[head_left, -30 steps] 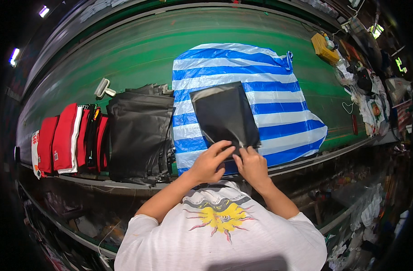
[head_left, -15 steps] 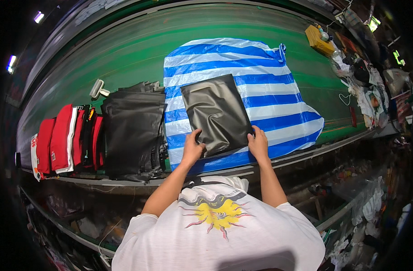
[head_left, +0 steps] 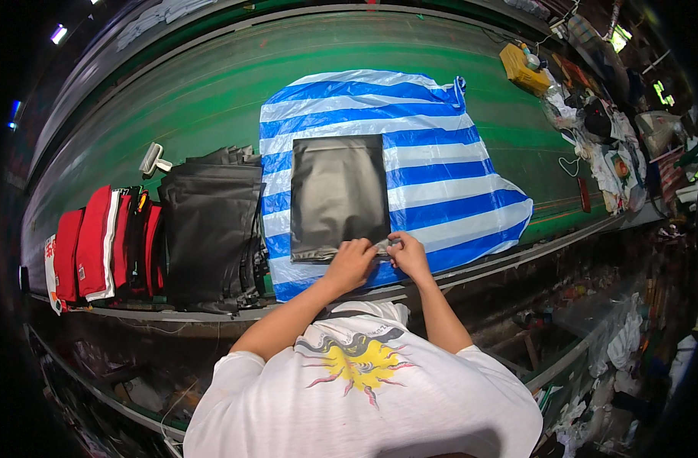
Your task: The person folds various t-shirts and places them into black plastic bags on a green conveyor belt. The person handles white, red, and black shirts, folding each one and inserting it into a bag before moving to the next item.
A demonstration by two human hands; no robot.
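Note:
A flat black plastic bag (head_left: pixel 340 191) lies almost square to me on a blue-and-white striped plastic sheet (head_left: pixel 440 183). Its near edge looks slightly creased, with a narrow paler strip along it. My left hand (head_left: pixel 352 264) is closed at this edge, right of its middle, the fingers curled over the plastic and the fingertips partly hidden. Beside it, at the near right corner, my right hand (head_left: pixel 408 256) pinches the edge between thumb and fingers. The two hands are close together. Left of the sheet lies a stack of similar black bags (head_left: pixel 211 229).
Folded red, white and black garments (head_left: pixel 101 240) stand in a row at the far left of the green table (head_left: pixel 211 114). A white-handled roller-like tool (head_left: pixel 154 160) lies behind the bag stack. Far right are a yellow box (head_left: pixel 524 69) and a heap of plastic scraps (head_left: pixel 620 168).
The black bag has turned from a slant to nearly straight and lies flatter. My left hand has moved right along its near edge; my right hand has come in from the right side to the near corner.

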